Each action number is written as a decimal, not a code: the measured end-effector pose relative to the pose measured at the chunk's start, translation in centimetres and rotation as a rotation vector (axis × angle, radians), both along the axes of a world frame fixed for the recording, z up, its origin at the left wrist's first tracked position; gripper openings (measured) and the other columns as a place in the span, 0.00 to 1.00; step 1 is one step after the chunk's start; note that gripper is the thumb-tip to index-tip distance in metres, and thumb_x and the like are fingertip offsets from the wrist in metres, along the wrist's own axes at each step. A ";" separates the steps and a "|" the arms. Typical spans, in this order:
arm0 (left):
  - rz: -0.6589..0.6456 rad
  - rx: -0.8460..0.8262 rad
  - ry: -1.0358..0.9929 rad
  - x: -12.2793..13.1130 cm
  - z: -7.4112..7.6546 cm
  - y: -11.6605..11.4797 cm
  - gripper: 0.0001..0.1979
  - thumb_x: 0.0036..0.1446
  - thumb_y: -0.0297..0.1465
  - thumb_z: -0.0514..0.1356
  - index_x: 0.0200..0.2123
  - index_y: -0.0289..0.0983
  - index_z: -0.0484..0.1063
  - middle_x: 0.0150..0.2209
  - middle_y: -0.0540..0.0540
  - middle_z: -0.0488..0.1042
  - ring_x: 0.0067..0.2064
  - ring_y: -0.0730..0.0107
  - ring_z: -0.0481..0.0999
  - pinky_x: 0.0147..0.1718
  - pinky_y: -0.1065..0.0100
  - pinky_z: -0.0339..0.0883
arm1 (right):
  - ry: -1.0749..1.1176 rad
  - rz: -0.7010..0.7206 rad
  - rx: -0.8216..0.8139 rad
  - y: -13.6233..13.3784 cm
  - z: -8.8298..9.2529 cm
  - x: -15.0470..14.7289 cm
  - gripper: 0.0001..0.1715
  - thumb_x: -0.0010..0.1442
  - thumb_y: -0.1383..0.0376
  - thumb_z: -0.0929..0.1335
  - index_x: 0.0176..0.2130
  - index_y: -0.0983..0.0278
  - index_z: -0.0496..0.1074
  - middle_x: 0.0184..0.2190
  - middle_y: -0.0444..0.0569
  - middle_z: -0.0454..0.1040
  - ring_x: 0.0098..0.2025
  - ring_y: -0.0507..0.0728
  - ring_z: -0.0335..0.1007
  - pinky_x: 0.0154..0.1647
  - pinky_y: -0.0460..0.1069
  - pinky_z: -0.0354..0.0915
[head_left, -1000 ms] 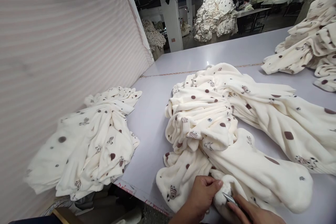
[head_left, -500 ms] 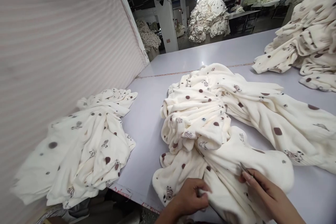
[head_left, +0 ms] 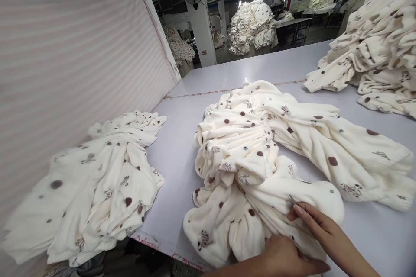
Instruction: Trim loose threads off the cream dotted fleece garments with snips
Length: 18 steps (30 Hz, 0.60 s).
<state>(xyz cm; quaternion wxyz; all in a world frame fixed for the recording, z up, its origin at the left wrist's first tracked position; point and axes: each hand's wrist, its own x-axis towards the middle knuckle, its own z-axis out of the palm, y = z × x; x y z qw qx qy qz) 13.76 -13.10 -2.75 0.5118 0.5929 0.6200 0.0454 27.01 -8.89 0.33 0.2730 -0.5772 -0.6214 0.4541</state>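
Note:
A cream fleece garment (head_left: pixel 260 169) with brown dots and small zebra prints lies spread across the grey table (head_left: pixel 182 138) in front of me. My left hand (head_left: pixel 286 257) lies flat on its near edge, pressing the fabric down. My right hand (head_left: pixel 316 223) rests on the fabric just right of it, fingers pinched around a small metal tool (head_left: pixel 291 199) whose tip pokes out toward the cloth.
A second pile of the same fleece (head_left: pixel 94 186) lies at the table's left edge by a striped cloth screen (head_left: pixel 74 65). A taller heap (head_left: pixel 373 47) sits at the far right. More piles (head_left: pixel 250 26) stand on tables beyond.
The fabric roll I held near the edge has been let go. My right hand moved up and right onto the garment, my left hand slid right and flattened. The view shifted right.

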 end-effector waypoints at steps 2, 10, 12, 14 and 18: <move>0.134 -0.166 -0.061 1.4 -1.2 1.0 0.20 0.38 0.49 0.60 0.13 0.38 0.67 0.10 0.50 0.57 0.19 0.59 0.65 0.26 0.57 0.60 | 0.003 -0.002 0.005 -0.1 0.3 -0.1 0.22 0.57 0.48 0.58 0.29 0.59 0.70 0.30 0.44 0.75 0.38 0.56 0.69 0.40 0.45 0.63; 0.179 -0.197 -0.364 -1.7 1.7 0.5 0.03 0.40 0.27 0.57 0.19 0.33 0.69 0.17 0.53 0.60 0.21 0.76 0.60 0.23 0.70 0.57 | -0.002 0.015 -0.014 -0.5 0.1 0.8 0.23 0.58 0.47 0.57 0.29 0.60 0.69 0.29 0.44 0.72 0.37 0.56 0.68 0.37 0.45 0.64; 0.074 -0.134 -0.452 -5.2 4.7 -0.4 0.04 0.37 0.28 0.61 0.19 0.33 0.69 0.19 0.54 0.61 0.24 0.74 0.62 0.27 0.71 0.60 | -0.001 0.038 -0.026 -0.8 0.1 1.2 0.23 0.59 0.48 0.57 0.29 0.60 0.69 0.29 0.44 0.71 0.35 0.56 0.67 0.36 0.45 0.64; 0.055 0.039 -0.524 -8.4 7.4 -1.2 0.08 0.41 0.31 0.61 0.27 0.33 0.74 0.27 0.49 0.70 0.33 0.66 0.69 0.36 0.68 0.63 | 0.036 0.088 -0.020 -1.4 0.2 1.3 0.20 0.59 0.50 0.58 0.32 0.59 0.69 0.30 0.44 0.71 0.36 0.56 0.68 0.37 0.45 0.65; 0.215 0.274 -0.478 -10.9 10.0 -1.8 0.16 0.45 0.33 0.59 0.39 0.33 0.73 0.42 0.42 0.73 0.44 0.55 0.69 0.45 0.63 0.61 | 0.180 0.203 0.067 -3.3 0.2 -0.3 0.19 0.53 0.52 0.65 0.41 0.60 0.68 0.38 0.48 0.73 0.43 0.58 0.69 0.44 0.46 0.65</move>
